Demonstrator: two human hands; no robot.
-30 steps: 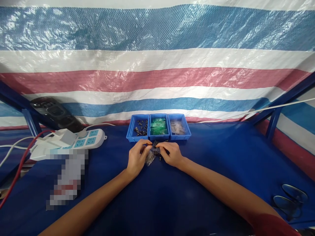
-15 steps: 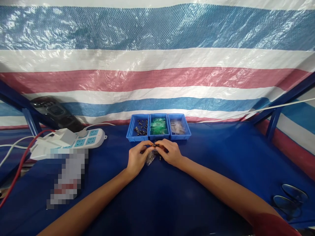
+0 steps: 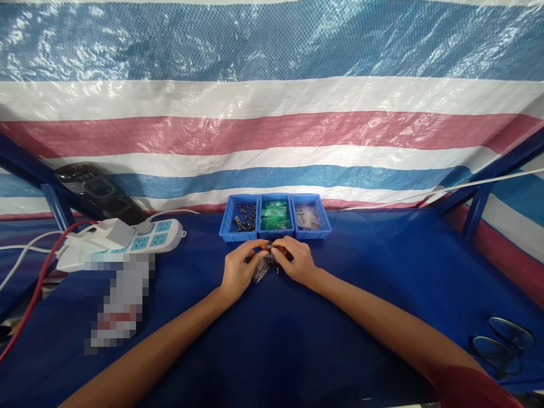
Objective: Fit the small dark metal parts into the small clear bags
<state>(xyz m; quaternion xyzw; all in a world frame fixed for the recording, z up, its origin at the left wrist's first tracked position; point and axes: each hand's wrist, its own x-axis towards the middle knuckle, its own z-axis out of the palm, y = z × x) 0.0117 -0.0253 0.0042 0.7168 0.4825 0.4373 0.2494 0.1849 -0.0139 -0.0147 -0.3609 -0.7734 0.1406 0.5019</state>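
Note:
Fingertips of my left hand (image 3: 238,267) and my right hand (image 3: 298,262) meet just in front of the bins, both pinching a small dark screw (image 3: 270,246). Its details are too small to make out. Below the fingers a small clear plastic bag (image 3: 262,272) lies on the blue table (image 3: 272,334), partly covered by my left hand. One loose screw (image 3: 277,271) lies beside it, with more dark pieces half hidden under my fingers.
Three blue bins stand side by side: dark screws (image 3: 242,221) at left, green packets (image 3: 274,215) in the middle, clear packets (image 3: 308,218) at right. A power strip (image 3: 159,237) with cables sits at left, glasses (image 3: 504,343) at right. A striped sheet (image 3: 272,133) hangs behind.
Both hands stay together at the same spot, with the fingers shifted slightly around the screw, which shows a little more now. The whole view has tilted slightly.

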